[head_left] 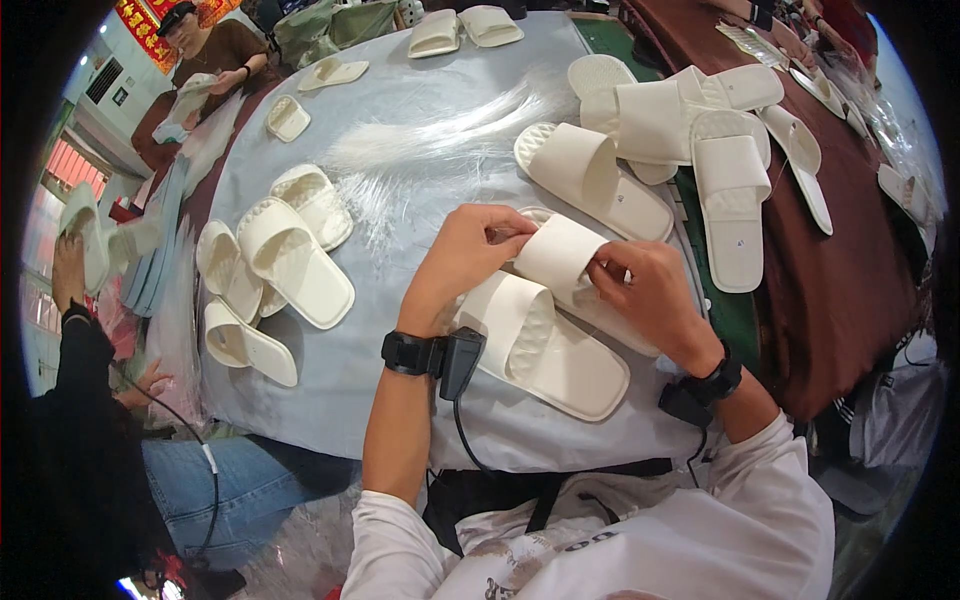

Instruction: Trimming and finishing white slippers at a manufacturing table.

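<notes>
Both my hands hold a white slide slipper over the grey-covered table. My left hand grips the near side of its wide strap, fingers curled over the edge. My right hand pinches the other side of the strap from the right. A second white slipper lies flat just below it, close to my body. Black bands with small devices sit on both my wrists.
Several white slippers lie to the left and in a heap at the upper right. A bundle of clear thin strands spreads across the middle. A person at the left and another across the table handle slippers.
</notes>
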`<state>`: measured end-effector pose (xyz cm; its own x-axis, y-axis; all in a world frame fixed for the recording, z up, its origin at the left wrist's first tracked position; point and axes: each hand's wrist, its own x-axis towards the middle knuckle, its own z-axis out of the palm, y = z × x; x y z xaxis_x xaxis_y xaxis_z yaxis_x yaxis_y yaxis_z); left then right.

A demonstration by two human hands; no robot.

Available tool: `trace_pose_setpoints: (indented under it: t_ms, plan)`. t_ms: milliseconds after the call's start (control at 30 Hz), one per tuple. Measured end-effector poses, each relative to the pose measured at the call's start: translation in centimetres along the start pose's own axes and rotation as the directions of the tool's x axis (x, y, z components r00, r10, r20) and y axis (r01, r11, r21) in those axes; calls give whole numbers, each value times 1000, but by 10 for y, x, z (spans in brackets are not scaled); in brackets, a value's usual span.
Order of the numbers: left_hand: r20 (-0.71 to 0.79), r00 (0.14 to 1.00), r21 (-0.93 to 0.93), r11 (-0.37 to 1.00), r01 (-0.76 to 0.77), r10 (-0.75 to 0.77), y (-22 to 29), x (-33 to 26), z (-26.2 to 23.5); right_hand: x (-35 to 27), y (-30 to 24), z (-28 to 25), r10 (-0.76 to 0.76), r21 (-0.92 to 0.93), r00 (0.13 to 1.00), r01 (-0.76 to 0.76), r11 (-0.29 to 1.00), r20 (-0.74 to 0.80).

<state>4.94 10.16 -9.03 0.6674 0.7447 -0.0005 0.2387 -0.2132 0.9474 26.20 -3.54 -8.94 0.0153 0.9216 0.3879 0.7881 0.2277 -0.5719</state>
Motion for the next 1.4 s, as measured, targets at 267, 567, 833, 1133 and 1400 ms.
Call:
trace_pose_setpoints:
  t_ms: [267, 567, 833, 1133, 1400]
  plan:
    - [104, 993, -151, 986, 73, -58, -4, 3, 24, 1, 27, 29, 145, 201, 986, -125, 972, -86]
    - [-128, 991, 81, 996, -30, 40, -10, 7, 11, 8, 0, 1, 165, 198, 981, -182, 963, 99]
    - [-212, 953, -69, 969, -235, 216, 11, 3, 0, 18, -13, -64, 16, 242, 609, -339, 909, 793]
    - [69, 958, -109, 956, -271, 279, 23, -1, 30, 14, 10, 9, -2, 634, 999, 35, 772, -52]
    - [-16, 957, -291, 915, -281, 289, 16, -2, 40, 15, 11, 12, 225, 787, 973, -173, 592, 45]
